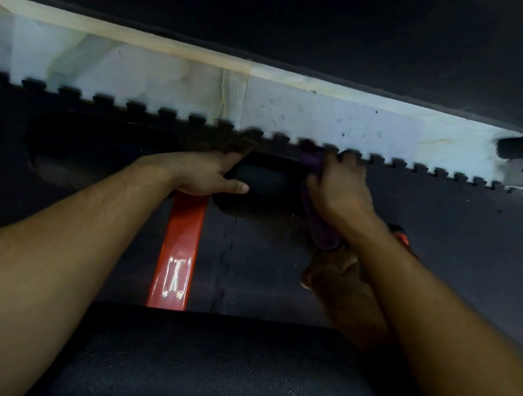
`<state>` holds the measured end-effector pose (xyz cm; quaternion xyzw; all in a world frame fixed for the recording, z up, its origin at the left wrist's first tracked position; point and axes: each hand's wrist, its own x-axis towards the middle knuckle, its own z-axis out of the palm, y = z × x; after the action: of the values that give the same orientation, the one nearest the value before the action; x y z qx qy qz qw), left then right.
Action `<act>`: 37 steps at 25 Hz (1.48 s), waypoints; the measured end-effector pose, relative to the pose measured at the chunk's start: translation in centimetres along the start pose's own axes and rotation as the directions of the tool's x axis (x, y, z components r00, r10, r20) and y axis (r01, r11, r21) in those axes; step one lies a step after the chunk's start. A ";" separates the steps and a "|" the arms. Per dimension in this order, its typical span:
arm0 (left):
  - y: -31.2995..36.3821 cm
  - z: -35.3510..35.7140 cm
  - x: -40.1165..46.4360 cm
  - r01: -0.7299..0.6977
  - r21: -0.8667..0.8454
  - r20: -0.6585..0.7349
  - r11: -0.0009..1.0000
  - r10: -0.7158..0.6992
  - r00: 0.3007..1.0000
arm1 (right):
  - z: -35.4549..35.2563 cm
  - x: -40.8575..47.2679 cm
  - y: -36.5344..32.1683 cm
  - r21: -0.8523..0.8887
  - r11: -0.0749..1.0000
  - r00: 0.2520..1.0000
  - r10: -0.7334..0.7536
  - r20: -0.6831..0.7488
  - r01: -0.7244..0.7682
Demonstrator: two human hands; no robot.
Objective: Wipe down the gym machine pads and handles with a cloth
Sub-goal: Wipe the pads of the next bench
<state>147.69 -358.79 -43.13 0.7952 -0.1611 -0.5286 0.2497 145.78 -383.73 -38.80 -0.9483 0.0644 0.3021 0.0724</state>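
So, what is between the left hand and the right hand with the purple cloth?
In the head view, a black roller pad lies between them. The left hand rests on its left end; the right hand presses the purple cloth on its right end.

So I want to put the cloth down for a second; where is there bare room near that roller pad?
Bare floor mat lies right of the right hand, and between the orange bar and the foot. It is crowded at the roller pad: left hand, right hand and purple cloth all meet there.
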 end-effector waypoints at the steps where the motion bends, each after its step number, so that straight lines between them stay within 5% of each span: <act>1: -0.1 0.0 0.1 0.003 -0.005 -0.010 1.000 -0.003 1.000 | 0.6 -1.1 -1.5 -0.081 0.992 0.995 -0.099 -0.002 0.098; 3: -0.5 0.2 0.4 0.031 -0.071 -0.040 0.997 -0.034 0.999 | 2.4 -2.9 -4.3 -0.176 0.930 0.940 -0.336 -0.062 0.321; 5: -0.1 0.4 0.7 0.053 -0.124 -0.112 0.991 -0.067 0.991 | 2.2 -1.8 -4.3 -0.198 0.898 0.907 -0.414 -0.078 0.393; 7: 0.3 0.9 0.7 0.103 -0.171 -0.180 0.980 -0.134 0.974 | 0.9 0.3 -1.7 -0.151 0.946 0.954 -0.297 -0.041 0.288; 9: 0.7 1.1 0.8 0.111 -0.199 -0.231 0.974 -0.157 0.960 | 0.2 -0.8 0.8 -0.087 0.996 0.999 -0.029 -0.016 0.028; 10: 1.2 0.9 0.4 0.088 -0.203 -0.256 0.975 -0.140 0.956 | 0.7 -2.5 0.9 -0.087 0.996 0.998 -0.032 -0.055 0.028; 13: 1.4 1.0 0.2 0.082 -0.201 -0.283 0.976 -0.138 0.949 | 3.6 -5.6 -2.6 -0.159 0.929 0.939 -0.342 -0.030 0.333; 15: 1.3 1.1 -0.1 0.080 -0.191 -0.311 0.978 -0.138 0.940 | 4.2 -3.3 -3.7 -0.162 0.919 0.916 -0.381 -0.123 0.360; 23: -0.5 -0.9 -0.2 -0.018 0.054 -0.060 0.998 0.022 0.998 | -0.3 1.6 2.7 0.087 0.995 0.995 0.064 -0.077 -0.057; 25: -0.6 -0.8 -0.2 -0.014 -0.002 -0.091 1.000 0.014 0.996 | 0.0 0.7 0.0 0.063 0.994 0.989 -0.085 -0.121 0.093; 27: -0.6 -1.1 -0.2 -0.086 -0.071 -0.152 0.994 0.075 0.986 | 1.6 -0.9 -4.4 -0.008 0.920 0.906 -0.387 -0.175 0.391; 29: -0.9 -1.3 -0.4 -0.184 -0.068 -0.093 0.981 0.177 0.980 | 3.5 -2.3 -6.4 -0.140 0.852 0.850 -0.518 -0.096 0.504; 33: -1.2 -1.4 -1.3 0.076 0.126 -0.005 0.989 -0.076 0.997 | 2.3 -0.6 -2.5 -0.174 0.908 0.919 -0.393 -0.037 0.381; 37: -0.9 -1.8 -1.3 0.023 0.131 -0.034 0.991 -0.019 0.999 | -0.2 1.3 1.2 0.036 0.988 0.987 -0.149 -0.066 0.152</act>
<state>148.84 -356.94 -42.14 0.8200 -0.1832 -0.5064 0.1940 146.81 -385.01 -39.51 -0.9579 0.0011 0.2643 0.1123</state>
